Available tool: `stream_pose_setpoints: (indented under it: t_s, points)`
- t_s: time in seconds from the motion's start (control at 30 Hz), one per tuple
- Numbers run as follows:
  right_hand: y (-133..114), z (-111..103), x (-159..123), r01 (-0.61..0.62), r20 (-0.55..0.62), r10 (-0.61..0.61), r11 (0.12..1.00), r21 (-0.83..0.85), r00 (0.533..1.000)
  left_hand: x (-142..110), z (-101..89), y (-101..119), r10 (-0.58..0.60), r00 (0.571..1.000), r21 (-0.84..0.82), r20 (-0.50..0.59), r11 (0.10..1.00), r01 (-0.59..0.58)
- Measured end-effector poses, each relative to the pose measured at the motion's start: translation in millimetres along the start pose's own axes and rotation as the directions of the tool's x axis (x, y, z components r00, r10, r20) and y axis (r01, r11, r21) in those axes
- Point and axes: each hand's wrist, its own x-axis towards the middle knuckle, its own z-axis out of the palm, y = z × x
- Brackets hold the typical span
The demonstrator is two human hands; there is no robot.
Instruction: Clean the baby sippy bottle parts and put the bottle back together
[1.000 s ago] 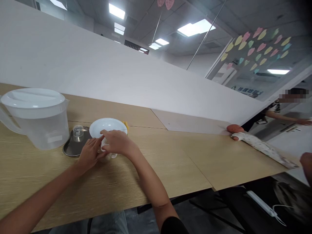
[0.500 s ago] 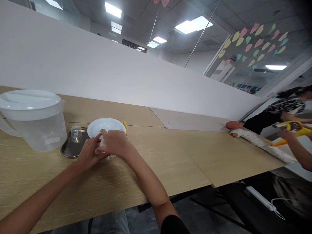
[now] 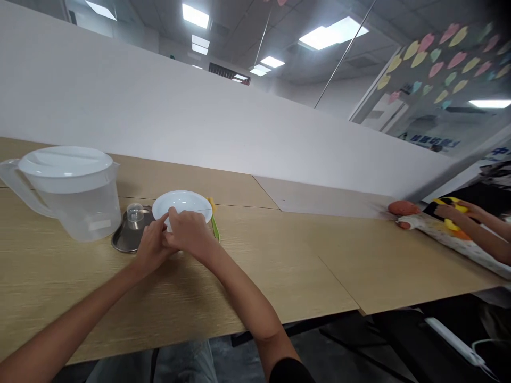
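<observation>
My left hand point(image 3: 154, 246) and my right hand point(image 3: 189, 231) meet just in front of a white bowl point(image 3: 181, 198). Both have their fingers curled around a small whitish, see-through object, which they hide almost fully, so its kind cannot be made out. To the left of my hands a clear domed cap point(image 3: 134, 213) stands on a dark metal tray point(image 3: 126, 239). A tool with a green handle point(image 3: 215, 227) and a yellow end leans or lies at the bowl's right side, partly behind my right hand.
A large translucent lidded pitcher point(image 3: 85, 199) stands left of the tray. Further right on the wooden table point(image 3: 271, 266) lies a doll point(image 3: 404, 208) on a patterned cloth. Another person's hands point(image 3: 451, 211) hold something yellow above it. A white wall point(image 3: 199, 127) rises behind the table.
The view has swung slightly left, so things appear further right. My hands stay together, and the object between them is now more covered. The other person's hands have moved closer to the doll.
</observation>
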Motion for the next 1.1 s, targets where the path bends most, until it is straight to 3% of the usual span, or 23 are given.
stream_pose_setpoints:
  t_s: [0.13, 0.2, 0.27, 0.4, 0.5, 0.67, 0.8, 1.0, 1.1]
  points:
    - [6.3, -0.2, 3.8, -0.009, 0.044, 0.008, 0.999, 0.033, 0.999, 0.8, -8.6, -1.6, 0.084, 0.996, 0.055, -0.012, 0.995, -0.083]
    - [10.7, -2.9, 3.7, -0.014, 0.064, 0.011, 0.999, 0.033, 0.998, 2.9, -16.3, -4.3, 0.179, 0.984, 0.019, -0.005, 0.984, -0.179]
    - [14.7, -7.2, 1.9, -0.015, 0.077, 0.013, 1.000, 0.026, 0.997, 7.1, -25.2, -10.1, 0.210, 0.975, -0.044, -0.071, 0.976, -0.214]
    - [19.6, -16.2, -2.8, 0.004, 0.100, -0.004, 1.000, 0.006, 0.995, 20.7, -39.4, -32.7, 0.011, 0.961, 0.021, -0.278, 1.000, -0.005]
    - [21.0, -20.1, -4.0, 0.022, 0.121, -0.021, 1.000, -0.012, 0.992, 28.5, -41.2, -55.1, -0.004, 0.974, 0.254, -0.227, 0.965, 0.064]
    - [21.7, -21.9, -2.5, 0.032, 0.157, -0.028, 0.999, -0.021, 0.987, 28.6, -33.8, -77.1, 0.063, 0.997, 0.416, -0.041, 0.908, -0.040]
    - [21.1, -21.8, -1.1, 0.023, 0.158, -0.020, 1.000, -0.017, 0.987, 26.7, -34.3, -72.0, 0.070, 0.997, 0.427, -0.014, 0.902, -0.057]
    - [18.9, -20.9, 1.3, 0.026, 0.152, -0.021, 0.999, -0.033, 0.988, 24.1, -39.8, -58.8, -0.077, 0.997, 0.549, 0.013, 0.834, 0.057]
    - [19.9, -18.1, 4.0, 0.034, 0.129, -0.030, 0.999, -0.026, 0.991, 25.0, -46.0, -49.9, -0.050, 0.998, 0.563, -0.041, 0.824, 0.064]
